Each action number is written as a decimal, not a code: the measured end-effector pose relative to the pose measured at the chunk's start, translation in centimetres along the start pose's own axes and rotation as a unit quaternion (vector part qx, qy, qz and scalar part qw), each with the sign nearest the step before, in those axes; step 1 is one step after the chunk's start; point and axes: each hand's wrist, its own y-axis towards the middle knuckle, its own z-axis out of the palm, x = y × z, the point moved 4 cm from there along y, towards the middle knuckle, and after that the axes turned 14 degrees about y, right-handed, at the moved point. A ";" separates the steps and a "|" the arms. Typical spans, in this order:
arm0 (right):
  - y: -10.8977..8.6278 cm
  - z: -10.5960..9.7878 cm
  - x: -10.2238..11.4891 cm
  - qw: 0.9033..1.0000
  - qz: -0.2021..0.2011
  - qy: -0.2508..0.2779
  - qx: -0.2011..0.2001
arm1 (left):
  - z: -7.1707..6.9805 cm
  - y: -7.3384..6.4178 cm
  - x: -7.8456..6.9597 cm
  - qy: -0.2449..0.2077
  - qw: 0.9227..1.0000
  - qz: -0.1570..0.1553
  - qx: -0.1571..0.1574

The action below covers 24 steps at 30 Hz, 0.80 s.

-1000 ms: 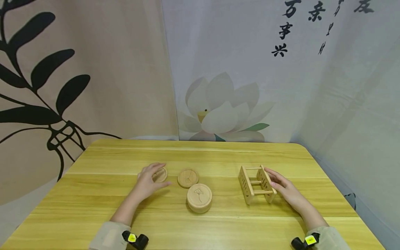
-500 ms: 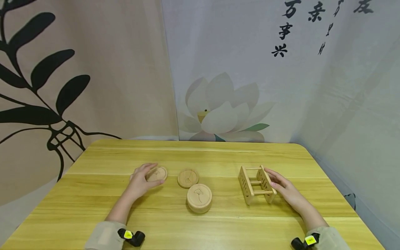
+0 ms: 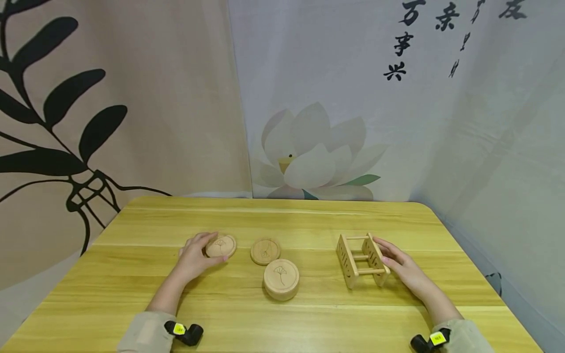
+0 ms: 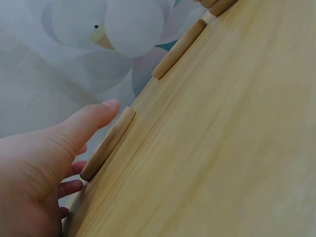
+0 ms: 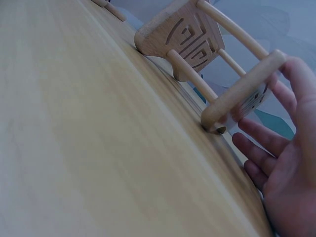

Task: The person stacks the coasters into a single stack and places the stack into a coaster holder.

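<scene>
Left coaster (image 3: pixel 220 246): flat on the table (image 3: pixel 318 323), to the left of and beyond the coaster stack (image 3: pixel 281 279). Left hand (image 3: pixel 194 257): released, thumb and fingers spread about the left coaster's edge; contact cannot be confirmed. Middle coaster (image 3: pixel 265 251): flat, just beyond the stack and slightly left. Wooden holder (image 3: pixel 347 262): upright, well to the right of the stack; two slotted end panels joined by rods. Right hand (image 3: pixel 406 267): touches the holder's right end panel; whether it is gripping cannot be determined. Flower-printed backdrop (image 3: pixel 318 147): beyond the stack, behind the table.
</scene>
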 end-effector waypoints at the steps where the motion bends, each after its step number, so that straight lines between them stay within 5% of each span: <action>1: 0.0 0.0 0.0 1.000 -0.001 0.001 0.000 | 0.0 0.0 0.0 0.003 1.000 0.000 0.000; 24: -0.1 0.0 0.1 1.000 0.004 -0.008 -0.006 | 0.3 -0.1 -0.2 0.018 1.000 0.003 -0.008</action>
